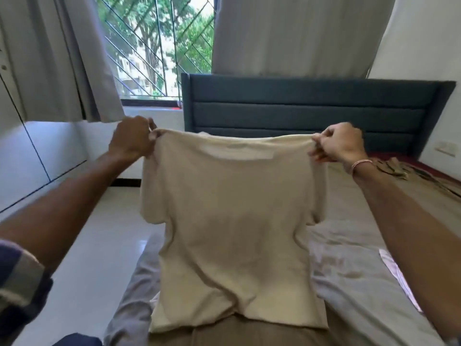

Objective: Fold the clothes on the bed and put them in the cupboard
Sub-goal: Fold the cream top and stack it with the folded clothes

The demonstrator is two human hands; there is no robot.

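A cream T-shirt (232,221) hangs spread out in front of me over the bed (361,196). My left hand (132,141) pinches its left shoulder and my right hand (339,143) pinches its right shoulder, both raised at about headboard height. The shirt's hem drapes down onto the bed near me. A grey garment (349,265) lies flat under and to the right of the shirt, and a brown patterned garment (399,168) lies crumpled at the far right of the bed.
A dark blue padded headboard (311,108) stands behind the shirt. White cupboard doors (30,158) run along the left wall, with pale floor (94,245) between them and the bed. A barred window (159,46) and grey curtains (287,33) are at the back.
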